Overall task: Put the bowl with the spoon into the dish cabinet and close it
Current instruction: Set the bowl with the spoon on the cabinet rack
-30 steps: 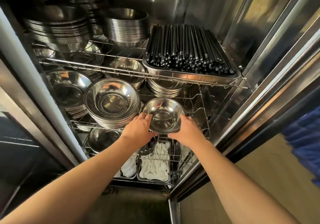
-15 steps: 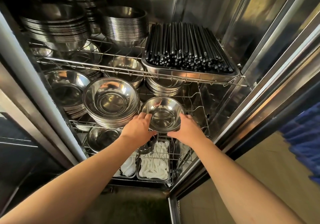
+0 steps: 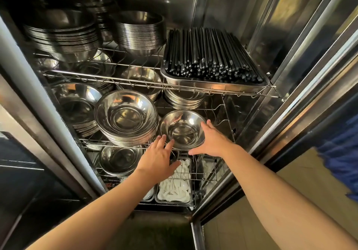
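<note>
Bowl [image 3: 182, 128] is sitting on the middle wire shelf [image 3: 225, 114] of the open cabinet [image 3: 219, 13], just right of a stack of bigger bowls [image 3: 126, 117]; no spoon is showing inside it. Left hand [image 3: 157, 157] is hovering at the bowl's near-left edge with fingers spread and straight, fingertips at or just off the rim, gripping nothing. Right hand [image 3: 212, 140] is lying open against the bowl's right side, fingers extended along the rim, thumb stretching under the near edge; it is touching rather than clasping. On the shelf above, a tray [image 3: 213, 84] is carrying black chopsticks [image 3: 207, 53], with more bowl stacks to the left. Below the hands, trays of white spoons [image 3: 175, 188] are lying on the bottom level. Cabinet door frame [image 3: 302, 102] is standing open at right.
</note>
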A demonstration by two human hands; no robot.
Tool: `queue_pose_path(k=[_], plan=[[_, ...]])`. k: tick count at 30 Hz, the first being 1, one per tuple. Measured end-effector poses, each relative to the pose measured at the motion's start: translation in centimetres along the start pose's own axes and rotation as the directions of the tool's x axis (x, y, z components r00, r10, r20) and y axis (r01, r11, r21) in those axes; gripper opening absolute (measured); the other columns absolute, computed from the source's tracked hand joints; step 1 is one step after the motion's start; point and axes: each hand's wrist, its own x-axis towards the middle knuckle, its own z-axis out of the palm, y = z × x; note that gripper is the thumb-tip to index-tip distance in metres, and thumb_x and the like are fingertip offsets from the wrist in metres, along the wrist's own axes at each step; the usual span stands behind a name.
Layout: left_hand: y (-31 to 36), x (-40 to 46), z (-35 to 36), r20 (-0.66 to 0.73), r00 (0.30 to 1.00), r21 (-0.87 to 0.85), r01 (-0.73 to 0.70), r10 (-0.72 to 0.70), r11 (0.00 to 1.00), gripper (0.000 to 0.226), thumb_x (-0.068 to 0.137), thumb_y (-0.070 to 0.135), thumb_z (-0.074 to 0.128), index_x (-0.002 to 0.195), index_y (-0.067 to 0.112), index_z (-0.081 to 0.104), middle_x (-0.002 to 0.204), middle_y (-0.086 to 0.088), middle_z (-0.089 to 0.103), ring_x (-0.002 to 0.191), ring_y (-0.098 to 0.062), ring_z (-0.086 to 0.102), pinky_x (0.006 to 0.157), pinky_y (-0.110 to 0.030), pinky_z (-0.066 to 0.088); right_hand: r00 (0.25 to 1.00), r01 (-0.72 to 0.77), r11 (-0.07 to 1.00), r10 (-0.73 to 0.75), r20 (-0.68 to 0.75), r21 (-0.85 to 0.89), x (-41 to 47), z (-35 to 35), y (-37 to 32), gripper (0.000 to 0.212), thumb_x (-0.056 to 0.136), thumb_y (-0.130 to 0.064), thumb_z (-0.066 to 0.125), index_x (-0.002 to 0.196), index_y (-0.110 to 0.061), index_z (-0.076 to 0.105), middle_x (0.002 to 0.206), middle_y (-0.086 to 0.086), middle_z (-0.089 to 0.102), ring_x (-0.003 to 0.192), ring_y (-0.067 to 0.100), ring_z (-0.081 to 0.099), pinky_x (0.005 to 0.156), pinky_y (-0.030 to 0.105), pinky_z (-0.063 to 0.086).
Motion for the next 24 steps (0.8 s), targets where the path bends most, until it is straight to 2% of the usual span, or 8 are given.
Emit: queue_pose_path(k=[3, 8, 10, 14, 17, 19, 21, 24], plan=[[-0.1, -0.3, 0.7, 0.034, 0.999, -0.03, 0.008, -0.007, 1.0, 0.092, 0.09, 0.072, 0.038, 0.159, 0.022, 0.005, 0.167, -0.01, -0.003, 0.153, -0.024, -0.002, 0.121, -0.041, 0.013, 1.0, -0.008, 1.0, 0.008, -0.014, -0.007, 0.2, 0.2, 0.1, 0.145, 0.051, -0.07, 0.086, 0.161, -0.023, 0.005, 0.17, 0.003, -0.001, 0.155, 0.018, 0.0, 0.123, 0.051, 0.015], [-0.6, -0.3, 0.6, 0.054, 0.999, -0.039, 0.002, 0.0, 0.999, 0.095, 0.09, 0.072, 0.039, 0.159, 0.02, 0.002, 0.167, -0.01, -0.007, 0.153, -0.023, -0.001, 0.12, -0.038, 0.014, 0.997, 0.012, 1.0, -0.01, -0.082, 0.026, 0.1, 1.0, 0.1, 0.144, 0.046, -0.073, 0.084, 0.16, -0.022, 0.014, 0.169, 0.0, 0.013, 0.155, 0.016, 0.002, 0.121, 0.047, 0.015], [-0.8, -0.2, 0.4, 0.068, 0.998, -0.041, 0.004, -0.001, 0.999, 0.094, 0.09, 0.071, 0.041, 0.159, 0.02, 0.003, 0.167, -0.009, -0.007, 0.154, -0.023, 0.001, 0.12, -0.038, 0.017, 0.995, -0.015, 0.999, 0.018, -0.094, 0.033, 0.1, 1.3, 0.0, 0.145, 0.043, -0.075, 0.083, 0.16, -0.022, 0.014, 0.169, 0.001, 0.012, 0.155, 0.018, 0.004, 0.12, 0.049, 0.017], [-1.0, 0.0, -0.5, 0.112, 0.994, -0.03, -0.001, 0.004, 1.0, 0.091, 0.091, 0.066, 0.045, 0.159, 0.021, 0.006, 0.167, -0.008, -0.005, 0.153, -0.025, 0.006, 0.119, -0.041, 0.024, 0.997, -0.06, 0.998, 0.061, -0.047, 0.015, -0.1, 1.5, -0.2, 0.137, 0.047, -0.079, 0.078, 0.159, -0.029, 0.016, 0.17, 0.003, -0.001, 0.154, 0.027, 0.009, 0.117, 0.057, 0.022], [-1.4, 0.0, -1.8, 0.15, 0.988, -0.041, -0.012, 0.018, 0.999, 0.087, 0.092, 0.06, 0.051, 0.159, 0.023, 0.01, 0.168, -0.008, 0.003, 0.152, -0.03, 0.015, 0.118, -0.045, 0.029, 0.998, -0.064, 0.998, 0.064, -0.019, 0.003, -0.7, 1.6, -0.5, 0.128, 0.056, -0.075, 0.078, 0.159, -0.029, 0.016, 0.17, 0.003, -0.005, 0.154, 0.03, 0.008, 0.118, 0.06, 0.022], [-1.6, -0.2, -2.7, 0.148, 0.988, -0.031, -0.029, 0.034, 0.999, 0.082, 0.091, 0.058, 0.053, 0.157, 0.023, 0.019, 0.165, -0.008, 0.018, 0.147, -0.032, 0.026, 0.115, -0.049, 0.035, 0.998, -0.048, 0.998, 0.047, -0.039, -0.035, -1.6, 1.6, -0.8, 0.118, 0.065, -0.069, 0.077, 0.159, -0.026, 0.019, 0.17, 0.004, 0.002, 0.154, 0.028, 0.011, 0.119, 0.057, 0.024], [-1.7, -0.4, -3.6, 0.116, 0.992, 0.017, -0.046, 0.044, 0.999, 0.074, 0.09, 0.058, 0.053, 0.151, 0.021, 0.032, 0.155, -0.008, 0.037, 0.138, -0.031, 0.04, 0.109, -0.051, 0.04, 0.996, -0.022, 0.996, 0.014, -0.089, -0.089, -3.0, 1.8, -1.1, 0.1, 0.076, -0.057, 0.076, 0.156, -0.022, 0.028, 0.165, 0.007, 0.021, 0.149, 0.029, 0.026, 0.115, 0.052, 0.033], [-1.8, -1.0, -4.6, 0.09, 0.992, 0.095, -0.094, 0.085, 0.991, 0.058, 0.09, 0.054, 0.055, 0.138, 0.021, 0.047, 0.138, -0.005, 0.055, 0.126, -0.029, 0.052, 0.102, -0.051, 0.045, 0.987, -0.027, 0.981, -0.004, -0.159, -0.192, -6.0, 1.9, -1.7, 0.061, 0.088, -0.044, 0.069, 0.142, -0.022, 0.049, 0.138, 0.005, 0.051, 0.127, 0.027, 0.051, 0.098, 0.045, 0.049]])
